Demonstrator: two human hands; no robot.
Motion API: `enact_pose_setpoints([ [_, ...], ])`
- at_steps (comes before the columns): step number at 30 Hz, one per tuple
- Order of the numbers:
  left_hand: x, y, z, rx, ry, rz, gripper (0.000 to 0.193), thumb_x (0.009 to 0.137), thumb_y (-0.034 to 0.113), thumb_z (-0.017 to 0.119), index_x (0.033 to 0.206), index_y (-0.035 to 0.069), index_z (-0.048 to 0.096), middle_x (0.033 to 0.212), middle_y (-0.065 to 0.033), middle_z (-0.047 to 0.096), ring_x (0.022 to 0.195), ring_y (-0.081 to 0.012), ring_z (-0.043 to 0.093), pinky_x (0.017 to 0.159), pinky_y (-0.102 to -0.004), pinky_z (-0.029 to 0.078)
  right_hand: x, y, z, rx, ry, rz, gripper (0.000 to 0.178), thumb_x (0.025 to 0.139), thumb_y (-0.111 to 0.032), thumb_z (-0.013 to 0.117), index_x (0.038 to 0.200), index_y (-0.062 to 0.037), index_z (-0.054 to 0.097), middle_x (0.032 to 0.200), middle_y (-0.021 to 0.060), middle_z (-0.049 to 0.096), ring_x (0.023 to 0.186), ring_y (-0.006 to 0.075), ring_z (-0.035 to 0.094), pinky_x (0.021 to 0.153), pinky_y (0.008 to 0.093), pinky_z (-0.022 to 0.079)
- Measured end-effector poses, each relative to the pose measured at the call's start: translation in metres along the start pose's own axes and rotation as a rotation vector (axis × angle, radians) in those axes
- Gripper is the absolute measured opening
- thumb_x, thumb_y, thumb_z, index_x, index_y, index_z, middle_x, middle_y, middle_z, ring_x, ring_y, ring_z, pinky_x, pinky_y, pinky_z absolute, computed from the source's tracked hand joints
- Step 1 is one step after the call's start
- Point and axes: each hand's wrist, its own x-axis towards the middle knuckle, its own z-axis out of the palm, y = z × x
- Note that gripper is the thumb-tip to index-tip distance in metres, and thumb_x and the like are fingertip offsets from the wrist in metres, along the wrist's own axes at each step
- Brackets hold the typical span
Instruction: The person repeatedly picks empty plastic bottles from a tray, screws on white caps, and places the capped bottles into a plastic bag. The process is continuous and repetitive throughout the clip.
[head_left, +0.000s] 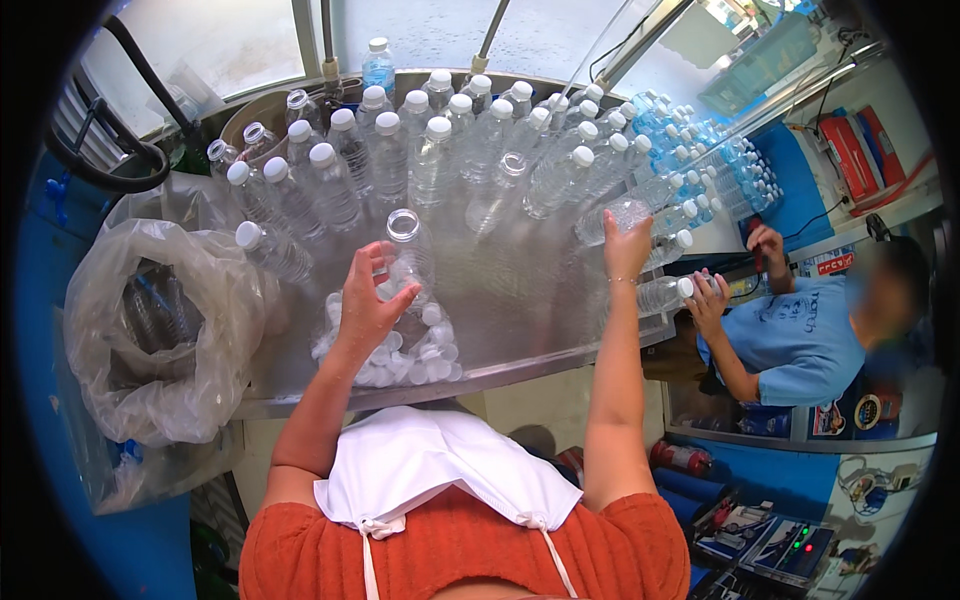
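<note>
My left hand (368, 300) is open, its thumb and fingers apart and nothing between them. Right beside it stands a clear plastic bottle (408, 245) without a cap. Below that hand lies a heap of white bottle caps (415, 355) at the table's near edge. Farther right, my right hand (628, 245) is closed around the end of a clear bottle (595, 226), which is tilted; its mouth is hard to make out. Another uncapped bottle (490, 203) stands between my hands, farther back.
Several white-capped bottles (432, 165) crowd the metal table's (470, 300) far side. At left hangs a large clear plastic bag (100, 310) holding bottles. On the right, a co-worker's hand (708, 305) holds a capped bottle (662, 294). Blue-labelled bottles (735, 180) stand packed beyond.
</note>
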Motion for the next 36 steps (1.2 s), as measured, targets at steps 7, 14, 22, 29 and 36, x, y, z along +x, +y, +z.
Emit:
enact_pose_setpoints([
  [7,0.009,0.02,0.021,-0.022,-0.118,0.037,0.063,0.075,0.018,0.08,0.126,0.004,0.047,0.123,-0.0124,0.055,0.108,-0.0266,0.059,0.088,-0.0388,0.052,0.031,-0.001,-0.007,0.037,-0.102,0.013,0.074,0.078,-0.047,0.075,0.114,0.0122,0.048,0.1,0.0337,0.062,0.094,0.0492,0.061,0.079,0.0489,0.049],
  [14,0.02,0.036,0.067,-0.012,-0.269,0.147,0.064,0.076,0.017,0.079,0.13,0.005,0.047,0.121,-0.0135,0.054,0.107,-0.0288,0.06,0.086,-0.0385,0.052,-0.022,-0.047,-0.012,0.321,-0.241,-0.229,0.073,0.082,-0.047,0.071,0.119,0.011,0.047,0.097,0.0282,0.062,0.077,0.045,0.063,0.075,0.0464,0.05],
  [22,0.022,0.029,0.133,-0.02,-0.348,0.164,0.069,0.074,0.016,0.079,0.132,0.004,0.045,0.129,-0.0157,0.044,0.113,-0.0303,0.056,0.091,-0.0397,0.05,-0.068,-0.076,-0.057,0.96,-0.351,-0.05,0.079,0.083,-0.044,0.073,0.14,0.0001,0.039,0.103,0.0141,0.064,0.095,0.022,0.063,0.077,0.0347,0.05],
  [29,0.058,0.013,0.192,0.009,-0.075,0.253,0.073,0.067,0.014,0.072,0.134,0.008,0.044,0.13,-0.024,0.043,0.109,-0.0408,0.055,0.089,-0.0451,0.048,-0.023,-0.019,-0.066,0.518,-0.344,0.073,0.066,0.084,-0.035,0.073,0.134,-0.004,0.043,0.109,0.0134,0.065,0.098,0.0232,0.063,0.077,0.035,0.05],
  [36,0.083,0.02,0.223,0.222,-0.42,0.174,0.077,0.069,0.014,0.076,0.138,0.012,0.042,0.118,-0.0182,0.052,0.107,-0.0388,0.057,0.088,-0.0462,0.049,0.031,0.008,-0.007,0.273,-0.109,-0.032,0.059,0.087,-0.035,0.069,0.129,-0.0016,0.044,0.112,0.0212,0.063,0.097,0.0385,0.063,0.083,0.046,0.048],
])
